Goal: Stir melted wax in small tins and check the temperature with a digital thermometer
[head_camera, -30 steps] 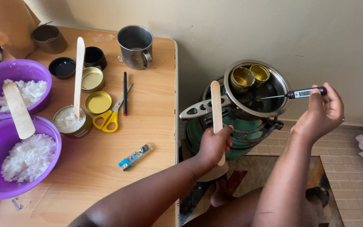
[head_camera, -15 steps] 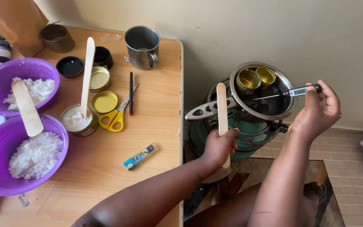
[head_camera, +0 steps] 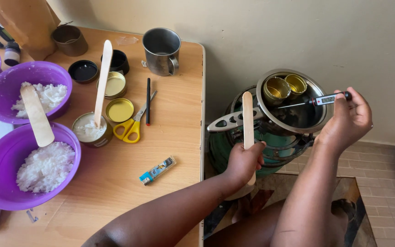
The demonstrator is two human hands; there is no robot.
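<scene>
I see the pan (head_camera: 293, 120) on the green burner (head_camera: 270, 153) beside the tabletop (head_camera: 174, 142). My left hand (head_camera: 244, 161) grips a stiff, light stick (head_camera: 248, 120) low down; my right hand (head_camera: 347, 120) pinches the slim thermometer (head_camera: 318, 100) by its head, probe tip probably in the pan.
</scene>
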